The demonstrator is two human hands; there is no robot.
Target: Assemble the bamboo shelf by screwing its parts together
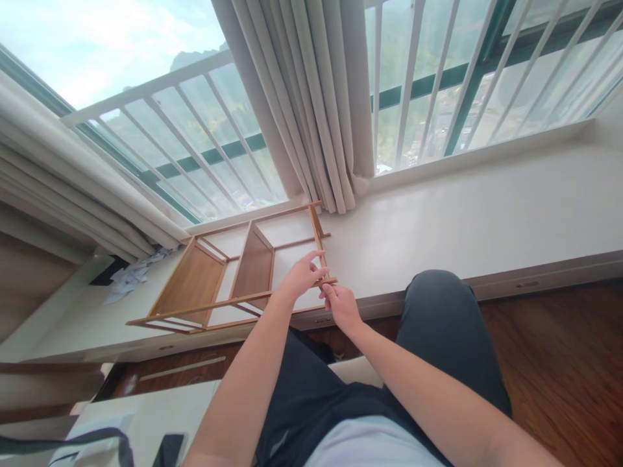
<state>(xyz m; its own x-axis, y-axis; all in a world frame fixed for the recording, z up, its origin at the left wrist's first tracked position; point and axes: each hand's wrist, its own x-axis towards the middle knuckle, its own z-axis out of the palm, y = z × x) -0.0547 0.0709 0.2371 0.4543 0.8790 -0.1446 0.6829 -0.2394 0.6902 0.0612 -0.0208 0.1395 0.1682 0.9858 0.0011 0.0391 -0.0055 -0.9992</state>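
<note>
White window ledge (438, 220): both hands, left (302, 275), right (343, 306), pinch wooden rack (233, 272) corner; no writing legible.

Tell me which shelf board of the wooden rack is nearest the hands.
The right-hand board, beside the left hand; the other board lies farther left.

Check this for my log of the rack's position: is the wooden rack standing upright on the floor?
No: the wooden rack lies on its side on the white window ledge.
</note>
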